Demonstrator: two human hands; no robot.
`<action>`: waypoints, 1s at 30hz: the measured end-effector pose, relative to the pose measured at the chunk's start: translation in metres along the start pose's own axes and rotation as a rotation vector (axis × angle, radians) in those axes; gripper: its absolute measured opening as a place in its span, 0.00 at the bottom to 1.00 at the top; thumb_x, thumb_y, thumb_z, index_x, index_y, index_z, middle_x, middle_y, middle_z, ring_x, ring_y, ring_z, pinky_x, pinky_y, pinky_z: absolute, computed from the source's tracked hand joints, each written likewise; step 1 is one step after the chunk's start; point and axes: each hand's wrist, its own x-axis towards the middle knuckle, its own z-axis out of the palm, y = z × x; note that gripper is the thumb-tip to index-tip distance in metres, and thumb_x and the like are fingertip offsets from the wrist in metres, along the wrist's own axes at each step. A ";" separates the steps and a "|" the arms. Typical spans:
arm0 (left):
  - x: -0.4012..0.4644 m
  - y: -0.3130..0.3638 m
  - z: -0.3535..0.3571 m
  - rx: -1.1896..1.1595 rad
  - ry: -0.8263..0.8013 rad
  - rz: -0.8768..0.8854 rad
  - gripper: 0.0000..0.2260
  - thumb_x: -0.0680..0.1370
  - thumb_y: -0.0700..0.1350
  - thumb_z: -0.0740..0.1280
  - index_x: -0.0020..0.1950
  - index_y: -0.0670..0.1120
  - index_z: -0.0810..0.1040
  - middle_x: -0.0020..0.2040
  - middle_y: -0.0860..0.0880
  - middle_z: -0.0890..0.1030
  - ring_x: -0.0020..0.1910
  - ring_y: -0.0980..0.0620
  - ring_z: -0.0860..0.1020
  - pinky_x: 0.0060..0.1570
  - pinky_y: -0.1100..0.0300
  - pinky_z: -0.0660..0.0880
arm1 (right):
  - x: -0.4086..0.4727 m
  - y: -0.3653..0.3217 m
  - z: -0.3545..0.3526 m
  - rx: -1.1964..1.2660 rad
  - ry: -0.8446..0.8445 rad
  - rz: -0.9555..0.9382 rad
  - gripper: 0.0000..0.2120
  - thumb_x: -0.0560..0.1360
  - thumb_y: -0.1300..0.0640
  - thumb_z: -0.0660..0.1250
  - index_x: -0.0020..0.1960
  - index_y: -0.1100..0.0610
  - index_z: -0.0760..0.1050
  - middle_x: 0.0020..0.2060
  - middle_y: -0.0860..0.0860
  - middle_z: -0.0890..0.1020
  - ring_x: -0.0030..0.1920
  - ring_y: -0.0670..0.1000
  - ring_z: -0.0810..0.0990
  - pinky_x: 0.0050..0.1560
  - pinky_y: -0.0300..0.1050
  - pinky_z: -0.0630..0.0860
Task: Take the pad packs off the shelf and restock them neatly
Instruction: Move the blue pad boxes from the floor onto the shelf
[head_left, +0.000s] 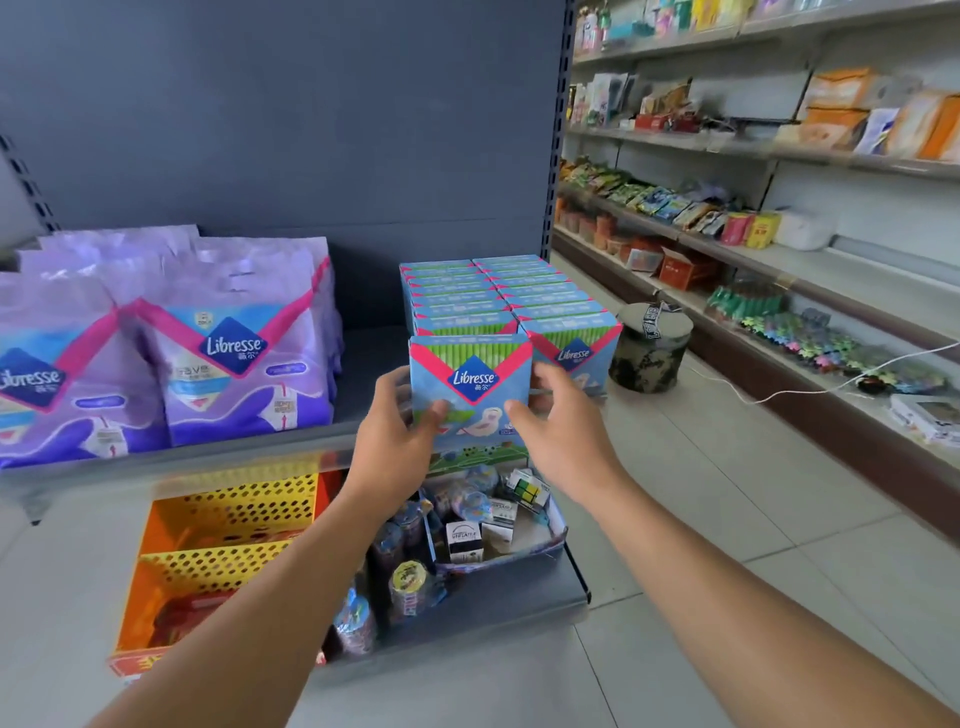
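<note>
Both hands grip one blue pad pack at the shelf front.
Purple packs (171, 338) stand left. Left hand (397, 441) and right hand (561, 431) curl their fingers round the front blue pack (470, 384), upright before the blue rows (498, 291) on the shelf (358, 374).

You're standing in a small shop: grey metal shelves (727, 140) carry packaged goods, with rows of blue Libresse pad packs (498, 291).

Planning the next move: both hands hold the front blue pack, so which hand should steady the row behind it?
Probably the right hand: it lies beside the two rows of blue packs. The left hand grips the blue pack on its outer side.
</note>
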 end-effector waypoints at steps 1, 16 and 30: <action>0.004 0.000 0.000 0.010 0.014 0.011 0.20 0.78 0.49 0.68 0.68 0.53 0.66 0.61 0.53 0.77 0.55 0.54 0.80 0.54 0.49 0.79 | 0.003 -0.001 0.004 -0.012 0.005 -0.017 0.16 0.76 0.55 0.68 0.63 0.49 0.73 0.57 0.46 0.79 0.56 0.48 0.78 0.57 0.51 0.77; 0.047 -0.002 0.007 0.218 0.164 -0.008 0.21 0.76 0.47 0.72 0.67 0.49 0.70 0.59 0.53 0.80 0.55 0.54 0.79 0.51 0.59 0.75 | 0.020 0.007 0.037 -0.033 -0.025 0.042 0.30 0.78 0.55 0.64 0.78 0.54 0.57 0.74 0.48 0.64 0.74 0.46 0.63 0.72 0.50 0.66; 0.048 0.000 0.015 0.432 0.102 -0.049 0.17 0.79 0.49 0.66 0.65 0.48 0.67 0.56 0.46 0.80 0.52 0.44 0.79 0.49 0.49 0.77 | 0.022 0.006 0.041 -0.297 -0.217 0.046 0.35 0.81 0.53 0.61 0.80 0.55 0.43 0.79 0.50 0.44 0.78 0.50 0.51 0.72 0.43 0.57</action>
